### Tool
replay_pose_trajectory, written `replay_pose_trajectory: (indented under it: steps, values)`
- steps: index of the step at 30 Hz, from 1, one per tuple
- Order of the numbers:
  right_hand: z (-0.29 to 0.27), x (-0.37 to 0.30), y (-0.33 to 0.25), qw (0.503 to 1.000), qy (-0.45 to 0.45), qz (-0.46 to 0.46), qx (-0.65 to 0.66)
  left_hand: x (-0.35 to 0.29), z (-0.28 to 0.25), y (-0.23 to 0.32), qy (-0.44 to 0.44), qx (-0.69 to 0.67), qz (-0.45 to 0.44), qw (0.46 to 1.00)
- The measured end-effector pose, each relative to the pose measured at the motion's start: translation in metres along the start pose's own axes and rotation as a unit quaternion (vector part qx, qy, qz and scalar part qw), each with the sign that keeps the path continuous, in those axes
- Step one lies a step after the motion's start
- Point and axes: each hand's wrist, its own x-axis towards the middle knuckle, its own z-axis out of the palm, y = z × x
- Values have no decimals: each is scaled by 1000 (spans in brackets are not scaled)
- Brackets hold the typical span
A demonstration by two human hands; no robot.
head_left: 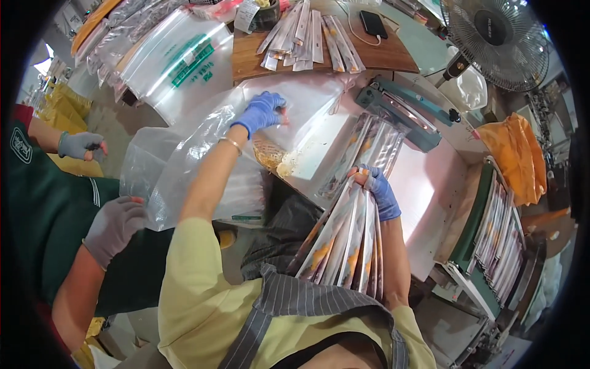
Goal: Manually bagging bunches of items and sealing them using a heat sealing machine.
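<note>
My right hand [379, 192], in a blue glove with bare fingertips, grips the upper end of a bundle of long narrow packets [347, 246]. These are white with orange and purple print and fan out toward my apron. My left hand [263, 112], gloved the same way, is stretched out over clear plastic bags [307, 104]. Its fingers are loosely bent and partly apart, with the tips near the plastic. Beyond my right hand lies a clear-wrapped pack of similar packets [372, 144], close to a grey-blue bag sealer [405, 114].
At left a co-worker's gloved hand [115, 229] touches a large clear bag [160, 166]; the other [83, 146] is raised. More packets [301, 37] and a phone [372, 24] lie on a wooden board. A fan [495, 31] and a rack of packets [495, 234] stand at right.
</note>
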Motion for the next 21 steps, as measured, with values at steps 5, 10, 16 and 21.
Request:
replay_pose_trajectory:
  steps: [5, 10, 16, 21]
  values:
    - [1, 14, 16, 1000, 9, 8, -26, 5, 41, 1, 97, -90, 25, 991]
    - [1, 37, 37, 998, 40, 35, 46, -37, 65, 135, 77, -207, 122, 968]
    - [-7, 31, 28, 999, 19, -18, 19, -52, 19, 103, 90, -158, -127, 975]
    - [2, 23, 19, 999, 53, 2, -6, -75, 69, 116, 233, -107, 192, 947]
